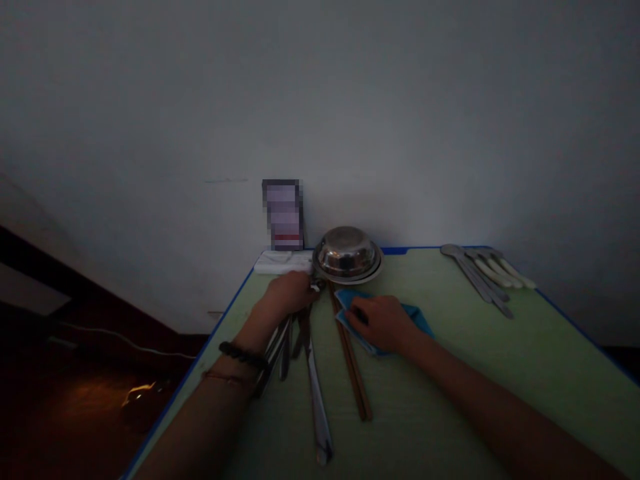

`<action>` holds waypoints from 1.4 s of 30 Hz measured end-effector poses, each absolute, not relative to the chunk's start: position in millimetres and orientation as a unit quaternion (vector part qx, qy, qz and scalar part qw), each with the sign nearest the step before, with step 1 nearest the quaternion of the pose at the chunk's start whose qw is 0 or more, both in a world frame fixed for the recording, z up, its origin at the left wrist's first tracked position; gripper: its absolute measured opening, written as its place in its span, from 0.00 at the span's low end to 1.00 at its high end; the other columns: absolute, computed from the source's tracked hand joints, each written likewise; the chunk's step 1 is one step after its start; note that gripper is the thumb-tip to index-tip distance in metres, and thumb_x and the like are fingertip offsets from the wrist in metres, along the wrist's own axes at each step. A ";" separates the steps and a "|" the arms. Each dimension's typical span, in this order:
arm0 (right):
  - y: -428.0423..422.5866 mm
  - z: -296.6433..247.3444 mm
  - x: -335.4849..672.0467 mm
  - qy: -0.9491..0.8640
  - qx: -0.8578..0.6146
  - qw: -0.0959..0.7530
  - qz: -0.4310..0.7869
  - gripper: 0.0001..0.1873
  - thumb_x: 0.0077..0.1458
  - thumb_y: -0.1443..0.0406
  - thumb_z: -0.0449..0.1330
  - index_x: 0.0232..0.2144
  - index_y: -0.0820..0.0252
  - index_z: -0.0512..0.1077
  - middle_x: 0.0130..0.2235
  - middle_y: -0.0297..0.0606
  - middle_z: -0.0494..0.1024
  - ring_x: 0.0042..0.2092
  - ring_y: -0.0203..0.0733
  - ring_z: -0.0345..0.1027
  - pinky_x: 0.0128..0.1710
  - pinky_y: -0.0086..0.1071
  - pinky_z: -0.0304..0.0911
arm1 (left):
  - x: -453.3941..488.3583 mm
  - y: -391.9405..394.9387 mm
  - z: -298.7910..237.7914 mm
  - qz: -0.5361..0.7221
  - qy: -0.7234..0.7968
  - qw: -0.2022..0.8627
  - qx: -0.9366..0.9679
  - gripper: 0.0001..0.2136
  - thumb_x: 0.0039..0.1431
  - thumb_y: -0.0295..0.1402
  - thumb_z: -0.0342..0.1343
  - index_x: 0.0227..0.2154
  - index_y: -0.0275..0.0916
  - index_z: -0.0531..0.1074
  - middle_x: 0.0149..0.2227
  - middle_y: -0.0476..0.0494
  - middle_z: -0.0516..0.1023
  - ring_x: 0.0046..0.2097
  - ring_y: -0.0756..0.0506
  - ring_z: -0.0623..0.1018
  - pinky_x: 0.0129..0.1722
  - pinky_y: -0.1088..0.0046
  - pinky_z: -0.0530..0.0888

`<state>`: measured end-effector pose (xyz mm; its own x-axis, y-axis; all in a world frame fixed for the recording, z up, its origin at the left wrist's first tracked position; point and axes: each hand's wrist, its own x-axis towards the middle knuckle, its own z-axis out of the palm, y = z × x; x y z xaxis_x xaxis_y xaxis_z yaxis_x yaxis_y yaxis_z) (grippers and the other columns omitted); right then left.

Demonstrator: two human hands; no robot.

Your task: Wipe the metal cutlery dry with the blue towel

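Note:
My left hand [290,291], with a dark beaded band at its wrist, reaches over a bunch of metal cutlery [285,353] on the left of the table. Its fingers are curled closed by a small shiny metal end [318,285]; what they grip is too dark to make out. A blue cloth [415,319] is bunched in my closed right hand [377,319], low over the table. Between the hands lie brown wooden chopsticks [353,367]. Left of them, a long metal table knife [319,407] points towards me.
Upside down at the wall sits a shiny metal bowl [347,250]. Beside it a phone [287,217] leans above a white box-like thing [283,262]. Metal spoons [473,273] and pale-handled cutlery [500,270] lie at the far right. The green table [430,427] has blue edges.

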<state>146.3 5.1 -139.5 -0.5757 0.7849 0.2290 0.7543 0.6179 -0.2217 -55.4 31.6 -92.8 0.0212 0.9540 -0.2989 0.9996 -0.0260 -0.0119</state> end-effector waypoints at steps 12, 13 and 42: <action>4.2 -138.8 146.8 -0.888 -0.433 0.150 0.046 0.17 0.59 0.57 0.46 0.31 0.58 0.70 0.27 0.36 0.78 0.28 0.38 0.70 0.27 0.30 0.50 | -66.3 38.3 -90.4 -0.078 0.704 0.160 0.688 0.13 0.60 0.35 0.52 0.47 0.37 0.66 0.48 0.41 0.70 0.44 0.43 0.73 0.42 0.61 0.73; 4.2 -138.8 146.6 -0.888 -0.433 0.150 0.046 0.17 0.59 0.57 0.46 0.31 0.58 0.70 0.27 0.36 0.78 0.28 0.38 0.70 0.27 0.30 0.50 | -67.2 38.8 -89.8 -0.075 0.702 0.167 0.688 0.13 0.60 0.35 0.52 0.47 0.37 0.67 0.48 0.41 0.70 0.44 0.43 0.73 0.42 0.61 0.73; 13.6 -78.5 193.7 -0.915 -0.359 0.037 0.184 0.19 0.42 0.72 0.58 0.40 0.61 0.69 0.43 0.42 0.71 0.43 0.42 0.65 0.40 0.33 0.59 | -69.3 27.6 -53.9 0.047 0.661 0.274 0.697 0.12 0.61 0.37 0.50 0.42 0.34 0.69 0.41 0.43 0.74 0.38 0.46 0.75 0.37 0.64 0.74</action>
